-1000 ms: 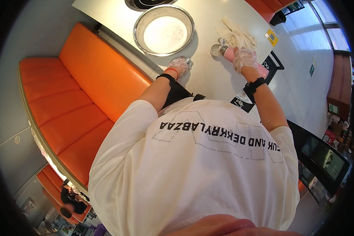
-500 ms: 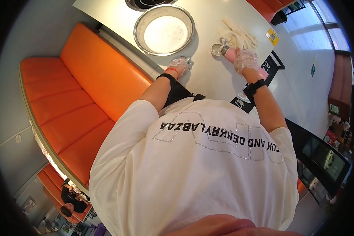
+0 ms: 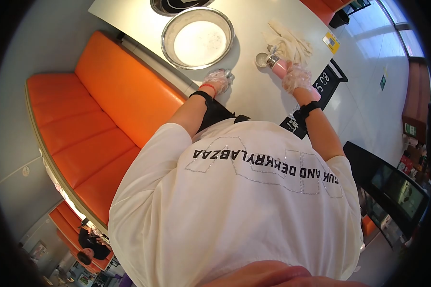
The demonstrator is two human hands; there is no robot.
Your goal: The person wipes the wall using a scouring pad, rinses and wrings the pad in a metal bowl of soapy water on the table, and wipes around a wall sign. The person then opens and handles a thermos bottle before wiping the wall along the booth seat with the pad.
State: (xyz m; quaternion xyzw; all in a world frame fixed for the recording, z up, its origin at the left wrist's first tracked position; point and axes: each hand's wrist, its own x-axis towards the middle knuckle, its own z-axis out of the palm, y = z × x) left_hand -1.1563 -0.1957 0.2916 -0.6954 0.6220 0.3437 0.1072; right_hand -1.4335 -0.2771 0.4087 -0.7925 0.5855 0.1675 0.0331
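Note:
My right hand (image 3: 296, 77), in a clear plastic glove, is wrapped round a pink bottle (image 3: 278, 66) with a silver neck, tilted over the white table (image 3: 258, 98). Beside its neck is a small round metallic cup or lid (image 3: 261, 60). A cream cloth (image 3: 288, 44) lies crumpled just behind. My left hand (image 3: 219, 80), also gloved, is closed at the table's left edge around something shiny and clear that I cannot make out. Behind it stands a wide metal basin (image 3: 198, 38) with a pale, bright inside.
An orange bench (image 3: 124, 81) runs along the left of the table. At the table's back is a dark round hob (image 3: 177, 5). A yellow card (image 3: 330, 43) lies at the right edge. A black screen (image 3: 400, 191) stands at the right. Another person (image 3: 93, 246) is far off, lower left.
My right hand and the pink bottle have shifted slightly to the left and nearer to me. My left hand stays closed in nearly the same place. The view has turned slightly.

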